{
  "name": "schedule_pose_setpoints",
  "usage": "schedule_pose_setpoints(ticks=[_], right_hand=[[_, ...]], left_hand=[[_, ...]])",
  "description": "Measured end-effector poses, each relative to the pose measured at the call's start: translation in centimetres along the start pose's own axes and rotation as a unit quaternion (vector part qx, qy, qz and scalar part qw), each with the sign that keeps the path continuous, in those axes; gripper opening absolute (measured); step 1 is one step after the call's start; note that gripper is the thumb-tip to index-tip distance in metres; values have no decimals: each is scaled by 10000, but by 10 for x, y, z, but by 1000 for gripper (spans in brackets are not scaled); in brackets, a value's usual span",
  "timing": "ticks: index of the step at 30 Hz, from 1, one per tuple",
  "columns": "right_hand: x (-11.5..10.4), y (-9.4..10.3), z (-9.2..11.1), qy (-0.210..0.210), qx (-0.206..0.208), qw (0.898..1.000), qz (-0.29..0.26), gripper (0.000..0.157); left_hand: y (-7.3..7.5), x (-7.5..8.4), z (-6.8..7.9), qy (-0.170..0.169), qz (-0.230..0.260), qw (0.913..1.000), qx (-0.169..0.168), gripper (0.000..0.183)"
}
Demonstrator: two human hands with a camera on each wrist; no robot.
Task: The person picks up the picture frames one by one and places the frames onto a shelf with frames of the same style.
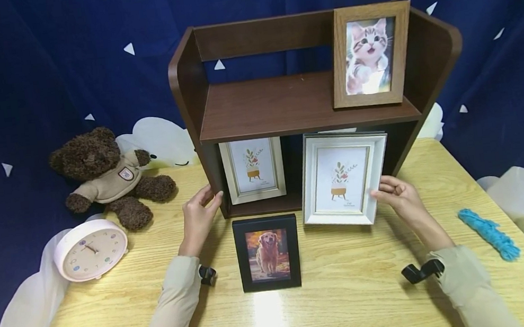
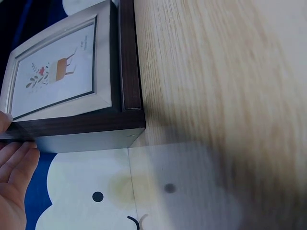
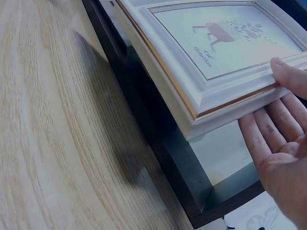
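Note:
My right hand (image 1: pixel 403 201) holds a white picture frame (image 1: pixel 340 182) with a potted-plant print by its right edge, thumb on the front and fingers behind. This frame is slightly tilted before the lower right opening of a dark brown shelf (image 1: pixel 270 101), its lower edge off the table in the right wrist view. My left hand (image 1: pixel 198 219) grips the shelf's left side panel (image 2: pixel 96 122), thumb at the front edge and fingers along the outside. Within the lower left opening stands a cream picture frame (image 1: pixel 254 172) with a similar print.
On the top shelf, at right, stands a wooden frame (image 1: pixel 370 56) with a kitten picture. A black frame (image 1: pixel 268 253) with a dog picture is in front of the shelf. At left are a brown teddy bear (image 1: pixel 112 179) and round clock (image 1: pixel 91 250); at right, blue yarn (image 1: pixel 489 234).

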State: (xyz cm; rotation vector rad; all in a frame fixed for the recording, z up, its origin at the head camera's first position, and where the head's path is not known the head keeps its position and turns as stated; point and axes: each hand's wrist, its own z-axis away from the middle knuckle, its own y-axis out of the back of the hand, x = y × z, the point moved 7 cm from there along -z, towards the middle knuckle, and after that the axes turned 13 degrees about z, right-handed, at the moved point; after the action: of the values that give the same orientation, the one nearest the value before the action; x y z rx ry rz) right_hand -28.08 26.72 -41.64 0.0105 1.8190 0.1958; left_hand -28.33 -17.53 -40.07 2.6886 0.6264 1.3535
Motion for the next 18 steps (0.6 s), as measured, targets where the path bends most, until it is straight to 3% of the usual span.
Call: schedule_pose_setpoints(ticks=[18], right_hand=[[12,3,-12,-248,468,9986,-56,36]], left_hand=[[0,1,1,-17,-15,10000,29,29]])
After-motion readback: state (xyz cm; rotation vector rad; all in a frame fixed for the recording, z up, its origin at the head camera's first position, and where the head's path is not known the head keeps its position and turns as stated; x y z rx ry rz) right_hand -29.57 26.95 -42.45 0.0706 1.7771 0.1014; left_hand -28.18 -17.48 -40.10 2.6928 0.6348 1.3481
